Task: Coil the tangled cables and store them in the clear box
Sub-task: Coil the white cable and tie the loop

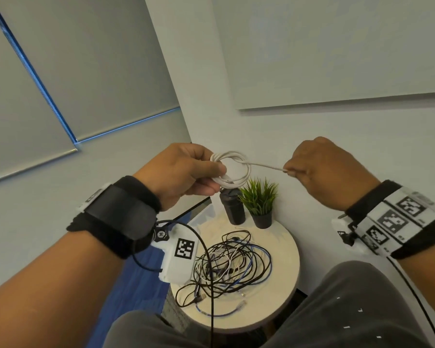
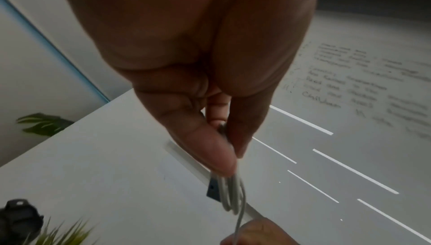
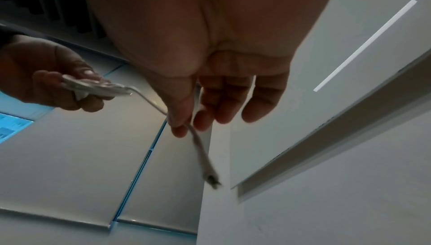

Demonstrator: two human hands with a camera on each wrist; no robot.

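Observation:
My left hand (image 1: 186, 172) holds a small coil of white cable (image 1: 232, 169) up in the air, thumb and fingers pinching its loops (image 2: 229, 193). One free strand runs from the coil to my right hand (image 1: 324, 169), which pinches it between thumb and forefinger (image 3: 184, 125). The strand's plug end (image 3: 212, 179) dangles below that hand, blurred. Below, a tangle of black, white and blue cables (image 1: 231, 264) lies on a round white table (image 1: 284, 292). No clear box shows in any view.
A black cylinder (image 1: 232, 207) and a small potted plant (image 1: 260, 204) stand at the table's far edge, just under the coil. Walls meet in a corner behind. A blue surface (image 1: 136, 280) lies left of the table; my knees are at the bottom.

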